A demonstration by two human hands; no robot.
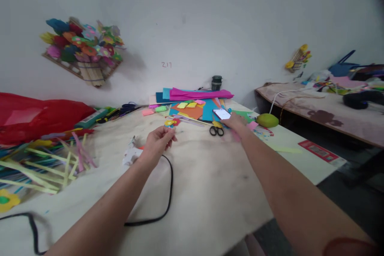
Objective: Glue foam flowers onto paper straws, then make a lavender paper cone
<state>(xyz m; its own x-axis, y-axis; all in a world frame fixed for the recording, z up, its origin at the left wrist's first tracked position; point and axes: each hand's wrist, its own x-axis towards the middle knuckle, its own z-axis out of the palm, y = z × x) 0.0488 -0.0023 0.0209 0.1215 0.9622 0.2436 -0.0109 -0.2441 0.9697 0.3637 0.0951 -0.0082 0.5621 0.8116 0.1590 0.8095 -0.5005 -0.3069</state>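
My left hand (158, 140) is pinched shut on a small paper flower (171, 122) with red and yellow petals, held just above the pale tabletop (210, 176). My right hand (237, 122) reaches far forward and rests by a lit phone (222, 113) lying on coloured paper sheets (192, 108); its fingers are partly blurred. Black-handled scissors (216, 130) lie just left of that hand. A white glue gun (132, 155) with a black cord (168, 192) sits beside my left wrist.
Paper strips (48, 164) and a red bag (39, 116) crowd the left side. A green fruit (267, 120) lies at the right edge. A paper-flower basket (82, 50) hangs on the wall. Another cluttered table (330, 108) stands to the right.
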